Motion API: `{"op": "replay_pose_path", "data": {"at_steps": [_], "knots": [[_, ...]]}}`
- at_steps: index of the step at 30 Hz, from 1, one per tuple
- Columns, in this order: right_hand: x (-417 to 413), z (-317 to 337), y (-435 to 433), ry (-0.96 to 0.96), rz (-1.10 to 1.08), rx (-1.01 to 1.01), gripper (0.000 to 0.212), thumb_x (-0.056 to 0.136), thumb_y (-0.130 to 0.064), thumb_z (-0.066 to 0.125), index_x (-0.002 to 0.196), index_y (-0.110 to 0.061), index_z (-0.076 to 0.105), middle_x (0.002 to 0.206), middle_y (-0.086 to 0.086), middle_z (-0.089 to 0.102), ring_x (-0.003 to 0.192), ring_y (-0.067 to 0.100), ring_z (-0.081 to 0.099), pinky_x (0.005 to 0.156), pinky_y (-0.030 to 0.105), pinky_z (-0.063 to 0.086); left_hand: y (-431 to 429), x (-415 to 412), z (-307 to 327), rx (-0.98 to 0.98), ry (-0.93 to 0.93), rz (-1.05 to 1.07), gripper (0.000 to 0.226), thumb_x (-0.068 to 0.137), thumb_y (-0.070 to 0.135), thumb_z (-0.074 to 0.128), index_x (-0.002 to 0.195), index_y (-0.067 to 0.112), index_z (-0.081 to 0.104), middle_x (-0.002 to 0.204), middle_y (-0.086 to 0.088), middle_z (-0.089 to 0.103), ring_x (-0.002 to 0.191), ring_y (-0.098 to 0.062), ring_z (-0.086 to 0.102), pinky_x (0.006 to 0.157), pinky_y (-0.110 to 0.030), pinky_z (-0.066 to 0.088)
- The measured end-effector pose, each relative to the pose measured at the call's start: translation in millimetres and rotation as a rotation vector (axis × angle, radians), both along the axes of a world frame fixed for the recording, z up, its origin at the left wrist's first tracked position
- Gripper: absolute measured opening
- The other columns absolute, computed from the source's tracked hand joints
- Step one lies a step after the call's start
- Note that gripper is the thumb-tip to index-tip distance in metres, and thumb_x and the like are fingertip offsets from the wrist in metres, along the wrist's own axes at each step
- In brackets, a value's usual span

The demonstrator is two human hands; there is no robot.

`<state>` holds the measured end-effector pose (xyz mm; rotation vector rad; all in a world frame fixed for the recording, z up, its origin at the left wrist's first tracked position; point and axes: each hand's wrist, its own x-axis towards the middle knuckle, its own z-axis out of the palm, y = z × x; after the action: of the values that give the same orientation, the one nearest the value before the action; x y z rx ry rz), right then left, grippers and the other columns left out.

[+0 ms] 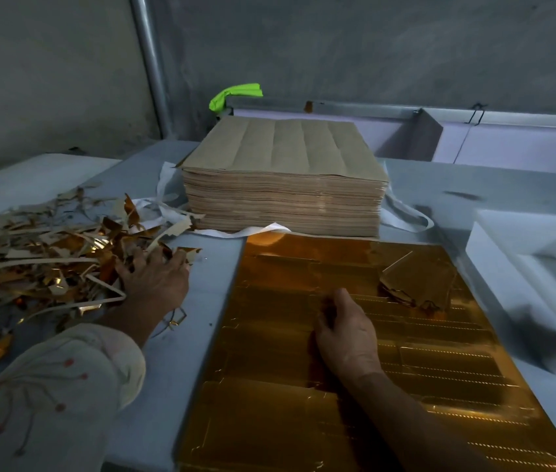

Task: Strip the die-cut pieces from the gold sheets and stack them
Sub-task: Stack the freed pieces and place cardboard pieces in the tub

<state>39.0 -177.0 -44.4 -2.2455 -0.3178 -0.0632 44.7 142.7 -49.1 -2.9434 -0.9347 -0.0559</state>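
Head view, near to far. Patterned sleeve (48,386) sits lower left. Gold sheet (269,386) lies flat on the tabletop (201,301), shiny side up, die-cut lines showing. Its long axis runs near to far, and its far short edge is at the foot of the tall stack. Right hand (348,332) rests mid-sheet, thumb pointing away and fingers bent down onto the foil; cannot tell if the grip pinches anything. Left hand (154,277) is off the sheet to the left, grip spread, fingertips on the scrap pile (38,253) of gold and tan strips. Loose gold piece (416,284), crumpled, lies on the sheet's far right. White tray (525,267) is just right of the sheet. Tall stack of sheets (283,148), brown side up, sits on a white strap (259,229). Green tape (232,95) is behind it.
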Motion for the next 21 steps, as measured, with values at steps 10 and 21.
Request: {"op": "replay_pose_path", "data": {"at_steps": [10, 21], "knots": [[-0.2, -0.5, 1.0, 0.001, -0.012, -0.027, 0.016, 0.099, -0.026, 0.055, 0.098, -0.036, 0.043, 0.093, -0.018, 0.050, 0.091, 0.003, 0.053, 0.077, 0.019, 0.046, -24.9, 1.6, 15.6, 0.139, -0.170, -0.152, 0.057, 0.098, 0.048, 0.035, 0.152, 0.035, 0.023, 0.157, -0.007, 0.030, 0.146, -0.035, 0.016, 0.114, -0.062, 0.009], [-0.8, 2.0, 1.0, 0.025, -0.005, 0.005, 0.015, 0.099, -0.024, 0.055, 0.099, -0.036, 0.046, 0.098, -0.017, 0.053, 0.097, 0.004, 0.054, 0.086, 0.024, 0.051, -83.7, 13.1, 30.2, 0.024, -0.341, -0.345, 0.054, 0.100, 0.046, 0.040, 0.149, 0.026, 0.031, 0.150, -0.005, 0.035, 0.137, -0.027, 0.034, 0.110, -0.046, 0.033]]}}
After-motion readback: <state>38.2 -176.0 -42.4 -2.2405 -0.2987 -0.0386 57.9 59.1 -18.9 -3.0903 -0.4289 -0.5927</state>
